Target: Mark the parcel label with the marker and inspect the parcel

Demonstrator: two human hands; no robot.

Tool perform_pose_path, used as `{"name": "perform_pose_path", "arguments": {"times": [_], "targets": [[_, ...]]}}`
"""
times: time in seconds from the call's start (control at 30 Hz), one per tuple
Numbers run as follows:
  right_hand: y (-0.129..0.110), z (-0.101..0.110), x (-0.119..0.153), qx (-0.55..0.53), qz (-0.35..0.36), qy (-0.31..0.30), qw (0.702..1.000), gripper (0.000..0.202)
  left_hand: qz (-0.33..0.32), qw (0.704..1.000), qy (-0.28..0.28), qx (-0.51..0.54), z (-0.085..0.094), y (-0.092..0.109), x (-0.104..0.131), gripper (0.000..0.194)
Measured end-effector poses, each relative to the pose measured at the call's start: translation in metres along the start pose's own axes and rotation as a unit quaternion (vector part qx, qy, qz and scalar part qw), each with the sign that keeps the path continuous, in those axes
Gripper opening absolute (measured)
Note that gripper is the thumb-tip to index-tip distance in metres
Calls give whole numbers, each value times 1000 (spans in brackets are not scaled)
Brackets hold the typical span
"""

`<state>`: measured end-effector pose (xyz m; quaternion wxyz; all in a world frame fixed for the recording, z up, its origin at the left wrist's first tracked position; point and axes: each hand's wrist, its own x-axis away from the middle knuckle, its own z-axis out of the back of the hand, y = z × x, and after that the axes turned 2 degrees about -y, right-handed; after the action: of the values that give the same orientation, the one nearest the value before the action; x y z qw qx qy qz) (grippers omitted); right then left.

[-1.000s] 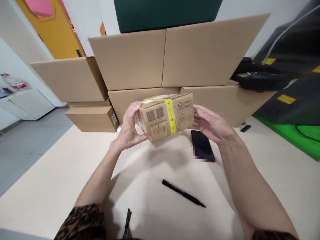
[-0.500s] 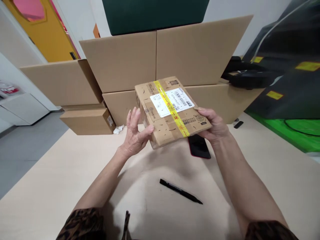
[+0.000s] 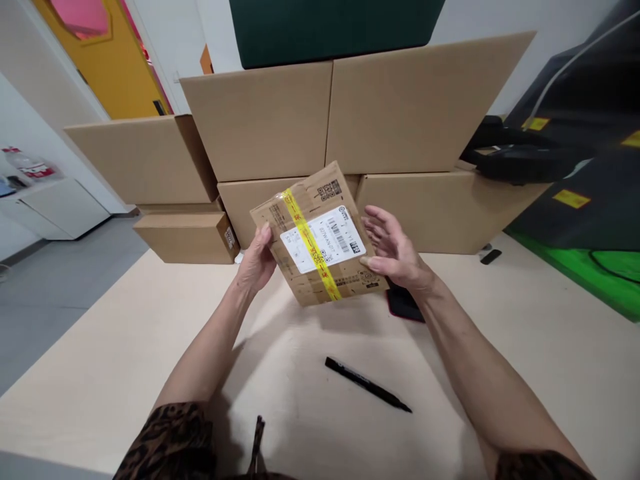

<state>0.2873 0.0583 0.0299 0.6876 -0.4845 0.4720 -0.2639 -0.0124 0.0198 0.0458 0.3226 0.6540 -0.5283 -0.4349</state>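
Observation:
A small cardboard box (image 3: 305, 287) is held up above the table, its top tilted toward me. Yellow printed tape (image 3: 311, 245) crosses it over a white shipping label (image 3: 345, 233). My left hand (image 3: 257, 263) grips its left edge, thumb on the top face and the other fingers mostly hidden behind. My right hand (image 3: 400, 253) holds the right side more loosely, its thumb on the lower right corner and its fingers slightly spread along the edge. Below lies a black marker pen (image 3: 369, 385). A dark phone with a red edge (image 3: 405, 307) is partly covered by my right hand.
Large cardboard boxes (image 3: 400, 113) stand stacked along the table's (image 3: 280, 400) far side, with a smaller carton (image 3: 185, 237) at the left. A dark green bin (image 3: 335, 27) rests on top. Black headgear (image 3: 520, 157) and a small black object (image 3: 491, 257) are at the right.
The small box has turned and tilted, so its top faces me more. My left hand has closed around its left edge, while my right fingers have moved up beside its right edge.

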Motion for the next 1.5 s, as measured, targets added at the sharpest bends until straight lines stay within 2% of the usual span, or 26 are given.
{"name": "perform_pose_path", "arguments": {"times": [0.07,0.17,0.23,0.33,0.47,0.6,0.7,0.83,0.97,1.13,1.2,1.37,1.5], "targets": [[-2,0,2,9,13,-41,999,121,-6,1000,1,9,1,0,-1,57],[-7,-2,4,32,11,-80,996,132,-8,1000,-8,2,-3,3,2,61],[-11,-5,5,37,9,-77,996,137,-10,999,-38,-13,-7,5,4,73],[-18,-10,6,26,22,-54,998,134,-15,994,-91,-67,-9,5,8,103],[-29,-15,8,49,51,-18,997,139,-30,987,-113,-112,-4,3,11,127],[-39,-10,8,82,66,-9,994,143,-44,972,-172,-152,1,7,13,136],[-44,-4,10,92,57,-31,994,146,-88,957,-204,-185,-1,12,13,142],[-45,2,14,96,42,-54,993,146,-145,939,-199,-238,-4,15,11,143],[-40,3,15,109,69,-86,988,140,-164,922,-198,-290,-6,20,12,144],[-36,5,13,247,89,-84,961,144,-170,912,-182,-326,-8,33,19,144],[-36,4,13,309,106,-88,941,145,-187,893,-187,-364,-10,37,21,144],[-35,-16,18,371,159,-132,905,138,-224,804,-218,-506,-20,35,32,141],[-27,-30,21,384,230,-110,887,134,-264,738,-246,-570,-29,34,41,135]]}}
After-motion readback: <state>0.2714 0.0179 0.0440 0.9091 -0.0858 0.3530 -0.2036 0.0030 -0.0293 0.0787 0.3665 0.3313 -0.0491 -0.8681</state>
